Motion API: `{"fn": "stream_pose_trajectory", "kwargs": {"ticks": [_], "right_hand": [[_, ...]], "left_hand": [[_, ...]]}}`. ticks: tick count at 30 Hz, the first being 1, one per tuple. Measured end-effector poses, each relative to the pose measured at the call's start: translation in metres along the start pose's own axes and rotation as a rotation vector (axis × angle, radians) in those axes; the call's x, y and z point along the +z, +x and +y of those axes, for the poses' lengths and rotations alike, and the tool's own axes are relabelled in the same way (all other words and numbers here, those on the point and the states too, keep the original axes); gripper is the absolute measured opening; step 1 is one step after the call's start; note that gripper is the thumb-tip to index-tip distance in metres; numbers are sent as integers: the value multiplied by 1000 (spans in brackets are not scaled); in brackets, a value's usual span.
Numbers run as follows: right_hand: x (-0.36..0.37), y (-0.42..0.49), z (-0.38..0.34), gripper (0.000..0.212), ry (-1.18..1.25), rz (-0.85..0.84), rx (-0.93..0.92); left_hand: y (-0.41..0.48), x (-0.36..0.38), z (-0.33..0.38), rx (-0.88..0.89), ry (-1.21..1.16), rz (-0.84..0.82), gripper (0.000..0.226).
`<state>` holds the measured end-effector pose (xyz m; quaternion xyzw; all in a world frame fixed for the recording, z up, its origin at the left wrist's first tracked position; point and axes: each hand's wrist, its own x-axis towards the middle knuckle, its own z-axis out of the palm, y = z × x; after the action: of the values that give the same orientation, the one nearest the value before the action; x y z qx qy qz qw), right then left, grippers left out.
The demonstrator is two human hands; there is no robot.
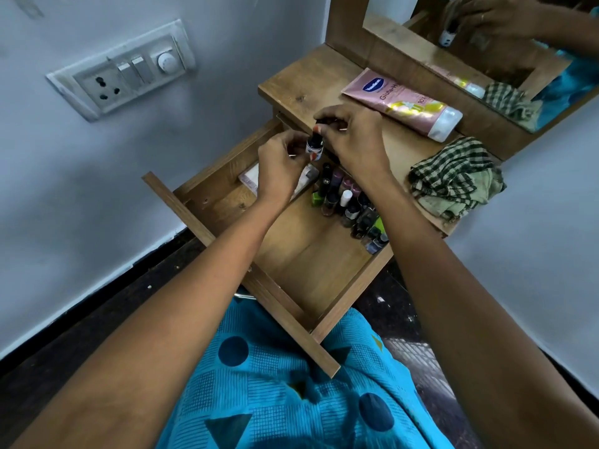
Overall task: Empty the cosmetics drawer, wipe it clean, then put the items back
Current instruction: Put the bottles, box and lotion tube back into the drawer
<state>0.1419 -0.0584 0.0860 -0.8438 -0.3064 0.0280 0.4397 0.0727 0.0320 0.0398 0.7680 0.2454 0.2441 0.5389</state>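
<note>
1. Holding a small bottle (314,145) above the drawer's (311,270) far end: left hand (282,163) grips the body, right hand (350,137) pinches the cap.
2. Handling — likely light, rigid, breakable glass; grasp the body, not the cap.
3. Nail-polish bottles (353,205) crowd the drawer's right edge; its near half is open.
4. Tabletop (304,89) holds a tube (402,103) and cloth (453,179) — left corner free.

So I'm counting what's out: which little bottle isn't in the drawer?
The small dark bottle held between both hands; the others stand in the drawer.

Bare drawer floor (311,264) beside nail polish bottles (351,205) along right wall
</note>
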Motion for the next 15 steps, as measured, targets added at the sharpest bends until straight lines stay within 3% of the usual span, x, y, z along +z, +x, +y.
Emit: {"fn": "stream_pose_trajectory", "kwargs": {"ticks": [15], "right_hand": [[32, -17, 32, 21, -225, -224, 37]], "left_hand": [[-11, 19, -57, -135, 141, -26, 19]]}}
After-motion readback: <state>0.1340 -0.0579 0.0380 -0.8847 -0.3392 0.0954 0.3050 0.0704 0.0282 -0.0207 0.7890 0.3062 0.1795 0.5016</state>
